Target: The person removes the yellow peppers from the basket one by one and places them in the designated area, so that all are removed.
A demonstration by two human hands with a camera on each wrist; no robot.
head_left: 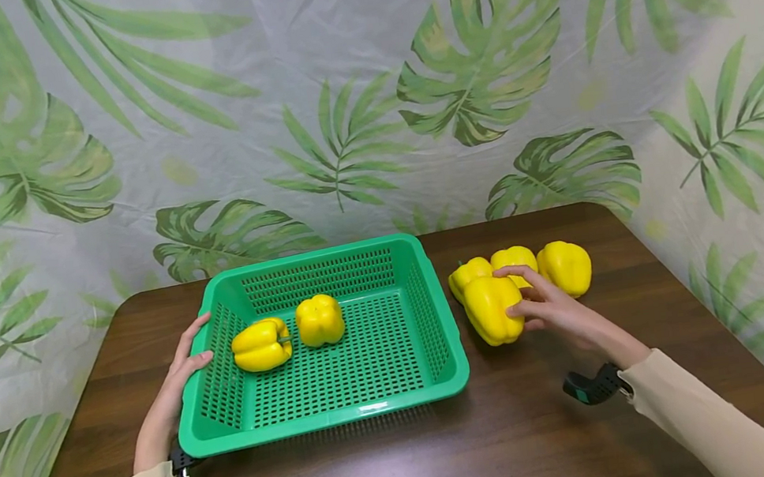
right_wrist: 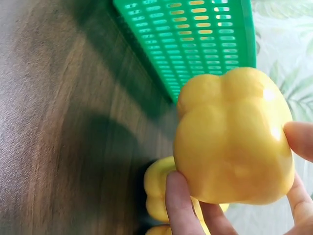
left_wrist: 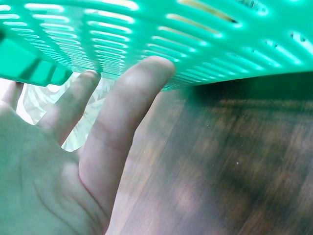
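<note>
My right hand (head_left: 551,305) grips a yellow bell pepper (head_left: 493,310) between thumb and fingers, just right of the green basket (head_left: 326,427). In the right wrist view this bell pepper (right_wrist: 234,142) is raised off the table, its lobed end toward the camera. Against the basket's left side rests my left hand (head_left: 174,383), fingers fairly straight. Thumb (left_wrist: 129,105) and fingertips touch the slotted outer wall (left_wrist: 112,36) in the left wrist view. Inside the basket lie two yellow bell peppers, one on its side (head_left: 261,345) with its stem rightward, the other (head_left: 320,320) beside it.
Behind the held pepper, three more yellow bell peppers sit on the brown wooden table (head_left: 396,467): one at left (head_left: 465,272), one in the middle (head_left: 515,256), one at right (head_left: 565,269). A leaf-patterned curtain (head_left: 336,101) hangs behind the table.
</note>
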